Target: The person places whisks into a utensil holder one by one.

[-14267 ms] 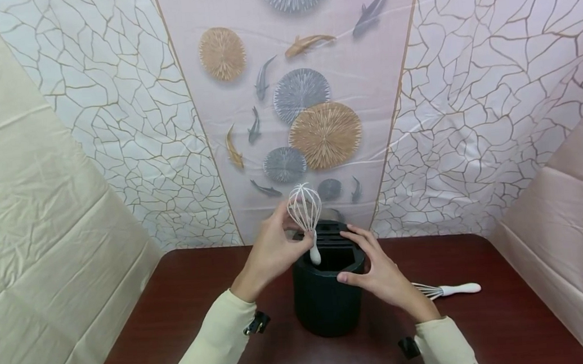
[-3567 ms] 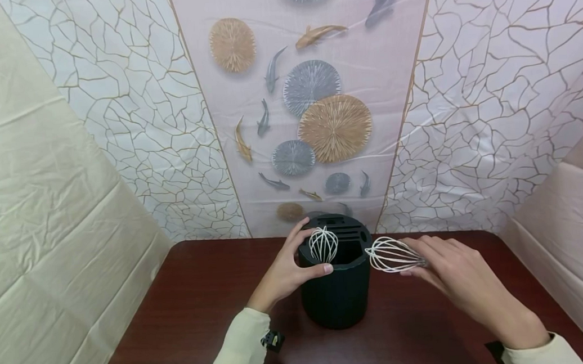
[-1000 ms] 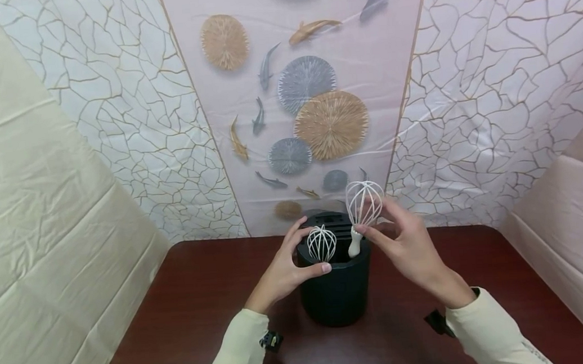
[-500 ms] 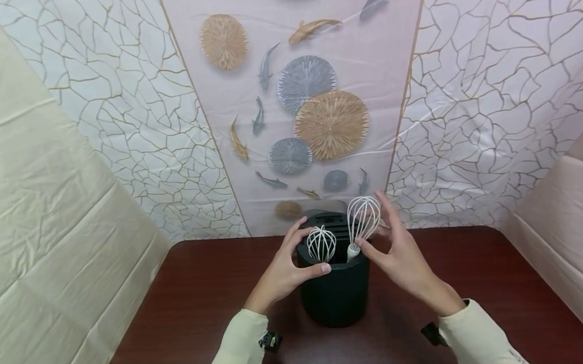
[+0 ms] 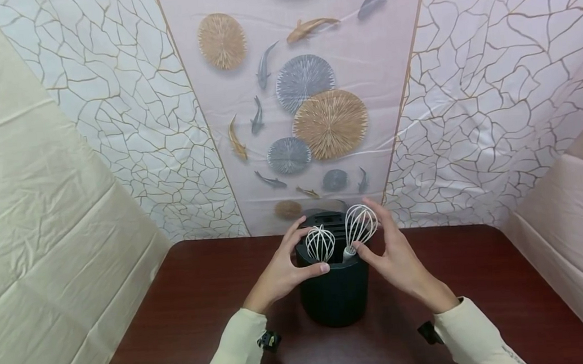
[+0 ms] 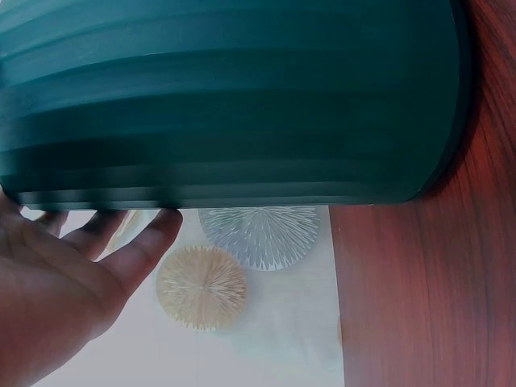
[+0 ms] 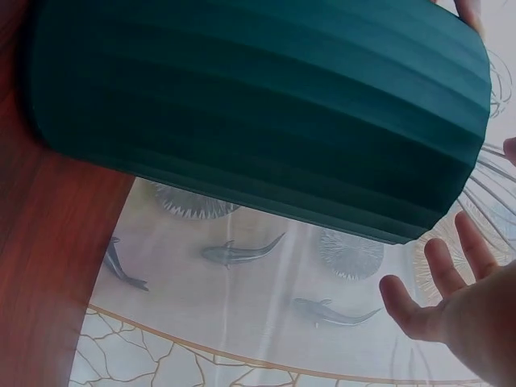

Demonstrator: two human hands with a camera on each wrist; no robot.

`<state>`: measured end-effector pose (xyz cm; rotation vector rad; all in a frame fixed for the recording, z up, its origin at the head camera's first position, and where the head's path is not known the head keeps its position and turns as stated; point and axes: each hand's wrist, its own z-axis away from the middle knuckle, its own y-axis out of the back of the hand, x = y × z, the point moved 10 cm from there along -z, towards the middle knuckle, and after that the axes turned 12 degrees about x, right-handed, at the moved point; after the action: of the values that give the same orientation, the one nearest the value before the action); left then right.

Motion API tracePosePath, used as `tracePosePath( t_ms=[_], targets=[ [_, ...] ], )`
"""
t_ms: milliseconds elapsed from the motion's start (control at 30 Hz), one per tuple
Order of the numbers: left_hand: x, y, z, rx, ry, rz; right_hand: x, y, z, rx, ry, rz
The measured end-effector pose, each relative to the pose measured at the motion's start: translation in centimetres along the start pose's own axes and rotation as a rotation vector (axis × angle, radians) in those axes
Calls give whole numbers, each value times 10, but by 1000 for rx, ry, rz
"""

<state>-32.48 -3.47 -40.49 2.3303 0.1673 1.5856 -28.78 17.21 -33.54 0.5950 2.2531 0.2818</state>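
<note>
A dark green utensil holder (image 5: 335, 297), round with slots in its top, stands upright on the table. My left hand (image 5: 279, 270) grips its upper left side, thumb at the front of the rim and fingers behind. One white whisk (image 5: 320, 243) sits in the opening beside that thumb, its wire head up and its handle hidden inside. A second white whisk (image 5: 360, 223) leans right in the same opening, with only its collar showing below the wires. My right hand (image 5: 400, 259) holds this whisk loosely, thumb low on the wires and fingers behind; in the right wrist view other fingers (image 7: 443, 266) are spread beside the holder.
The dark red-brown table (image 5: 204, 312) surrounds the holder. A patterned cloth backdrop (image 5: 287, 114) hangs behind its far edge, and cream cloth (image 5: 45, 222) closes off the sides.
My right hand brought the second whisk from the right to the opening. Over the last second it went down handle first and tipped right. My left hand stays at the rim.
</note>
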Motion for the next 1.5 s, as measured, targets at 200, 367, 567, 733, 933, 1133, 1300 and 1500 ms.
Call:
tracePosePath(
  t_ms=[200, 367, 567, 733, 933, 1133, 1300, 1500],
  targets=[
    [1, 0, 0, -1, 3, 25, 4, -9, 2, -49, -24, 33],
    [1, -1, -1, -9, 1, 41, 3, -14, 6, -71, -17, 58],
    [0, 0, -1, -8, 2, 21, 2, -20, 12, -89, 36, 106],
    [-1, 0, -1, -11, -5, 17, 0, -22, 16, -61, 98, 141],
    [-1, 0, -1, -11, -5, 20, -3, -25, 21, -39, 187, 186],
    [0, -2, -1, -14, 1, 19, -3, -24, 27, -17, 220, 200],
    [-2, -3, 1, -18, 2, 14, -2, -26, 30, -15, 229, 218],
    [1, -2, -1, -29, -7, -16, -3, -25, 28, -27, 193, 168]
  ],
)
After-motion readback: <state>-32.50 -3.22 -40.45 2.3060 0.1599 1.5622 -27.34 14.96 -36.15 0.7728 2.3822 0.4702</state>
